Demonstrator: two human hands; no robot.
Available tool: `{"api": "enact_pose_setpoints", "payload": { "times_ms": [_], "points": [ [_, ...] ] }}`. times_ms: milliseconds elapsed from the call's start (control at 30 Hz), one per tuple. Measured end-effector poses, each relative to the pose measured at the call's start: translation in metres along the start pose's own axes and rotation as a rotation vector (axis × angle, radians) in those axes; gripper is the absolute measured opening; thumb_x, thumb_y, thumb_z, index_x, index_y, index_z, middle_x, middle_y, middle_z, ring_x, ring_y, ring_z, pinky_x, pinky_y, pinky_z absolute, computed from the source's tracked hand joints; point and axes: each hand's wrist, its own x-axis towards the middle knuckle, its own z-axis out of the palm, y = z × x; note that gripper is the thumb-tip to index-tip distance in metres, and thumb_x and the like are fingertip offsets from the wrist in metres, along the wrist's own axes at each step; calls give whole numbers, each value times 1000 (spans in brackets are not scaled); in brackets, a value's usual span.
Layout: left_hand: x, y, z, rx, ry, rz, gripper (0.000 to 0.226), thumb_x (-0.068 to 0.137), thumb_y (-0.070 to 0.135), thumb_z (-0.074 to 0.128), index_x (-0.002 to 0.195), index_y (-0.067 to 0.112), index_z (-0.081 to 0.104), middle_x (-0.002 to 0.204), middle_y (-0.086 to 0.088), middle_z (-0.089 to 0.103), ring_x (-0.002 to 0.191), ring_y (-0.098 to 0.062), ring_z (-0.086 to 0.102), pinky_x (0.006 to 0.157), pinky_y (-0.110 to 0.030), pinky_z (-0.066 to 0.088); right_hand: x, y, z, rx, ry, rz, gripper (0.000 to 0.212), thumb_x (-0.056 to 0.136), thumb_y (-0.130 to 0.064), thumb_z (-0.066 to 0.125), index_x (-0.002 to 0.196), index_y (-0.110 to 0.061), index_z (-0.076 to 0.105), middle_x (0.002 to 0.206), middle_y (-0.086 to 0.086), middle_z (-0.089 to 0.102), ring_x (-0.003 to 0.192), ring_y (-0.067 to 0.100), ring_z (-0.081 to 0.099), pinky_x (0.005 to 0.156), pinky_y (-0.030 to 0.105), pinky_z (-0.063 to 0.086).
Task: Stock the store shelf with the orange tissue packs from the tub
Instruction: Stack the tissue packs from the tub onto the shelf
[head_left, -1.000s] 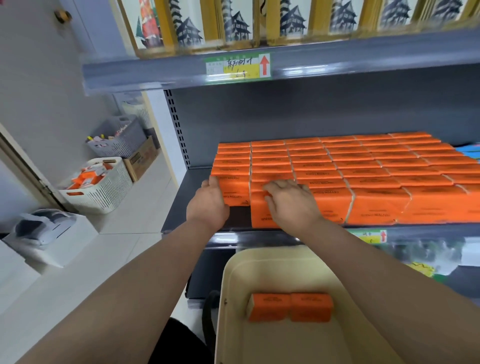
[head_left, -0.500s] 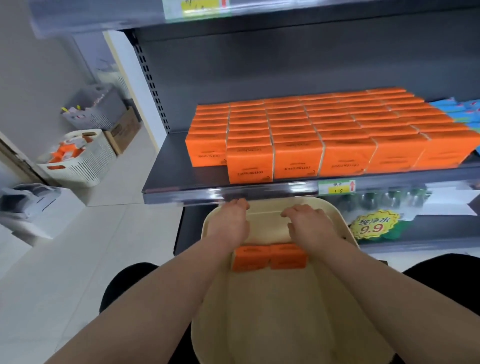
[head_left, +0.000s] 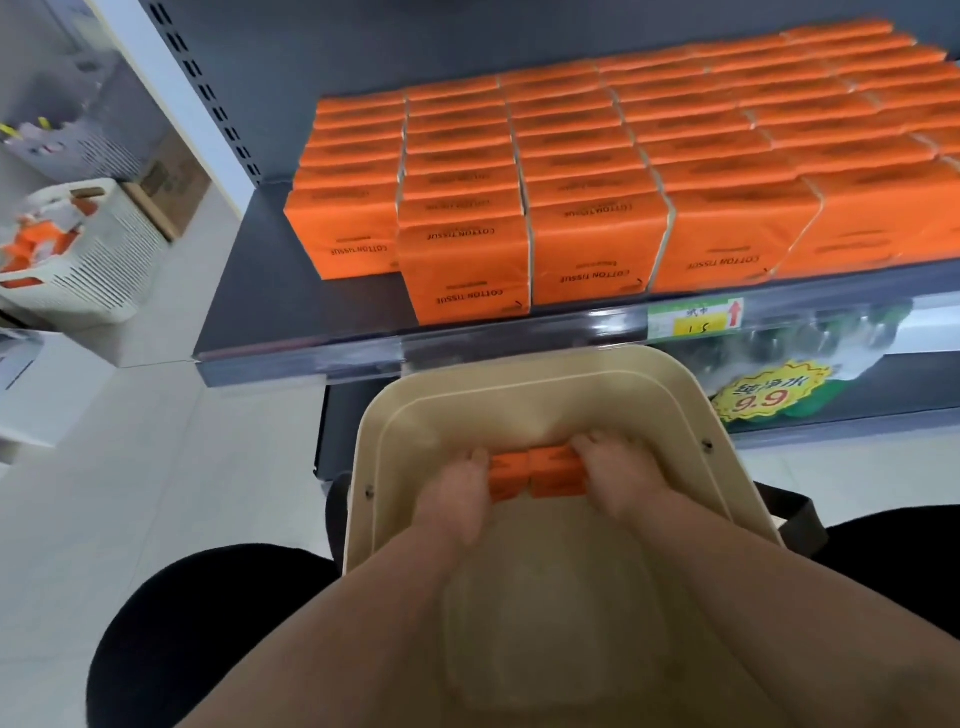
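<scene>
Two orange tissue packs (head_left: 535, 472) lie side by side inside the cream tub (head_left: 524, 384), which sits between my knees below the shelf. My left hand (head_left: 460, 493) grips the left end of the pair and my right hand (head_left: 621, 478) grips the right end, fingers curled over the far edges. Above, the dark grey shelf (head_left: 291, 332) carries several rows of stacked orange tissue packs (head_left: 597, 208), printed COTTON TISSUE. The leftmost row (head_left: 345, 234) stops short of the shelf's front edge.
A white slatted basket (head_left: 88, 260) with orange items stands on the floor at left, with a cardboard box (head_left: 171, 192) behind it. A yellow price tag (head_left: 696, 319) sits on the shelf lip. A lower shelf holds bottles and a 9.9 sign (head_left: 769, 395).
Both hands left the packs on the shelf, dropped into the tub and closed on the two packs there. My view tilted downward.
</scene>
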Motion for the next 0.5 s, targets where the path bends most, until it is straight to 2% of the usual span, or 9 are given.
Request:
{"api": "enact_pose_setpoints", "payload": {
  "times_ms": [133,300,433,500],
  "points": [
    [4,-3,4,-24,63,12,32,94,18,46,126,18,44,121,-5,55,112,-25,56,87,-38,45,12,-8,16,-20,5,47,37,93,-17,40,129,-24,43,131,3,47,124,23,43,96,37,37],
    [13,-9,6,68,182,102,20,89,10,49,107,18,51,115,-3,53,112,-23,45,91,-34,39,9,-14,25,-83,34,71,27,96,-18,35,117,-22,51,124,6,46,119,25,41,93,40,35],
    [16,-6,5,145,165,125,20,89,14,51,109,18,50,118,-3,51,114,-23,43,91,-34,41,-3,-15,23,-97,8,54,29,91,-15,42,117,-21,52,123,4,49,117,25,45,94,38,35],
    [17,-3,8,230,88,160,26,90,23,55,115,17,49,123,-5,51,118,-23,42,93,-33,40,-12,-11,22,-86,-13,58,30,89,-16,44,117,-21,50,122,3,55,116,25,50,93,36,36]
  ]
}}
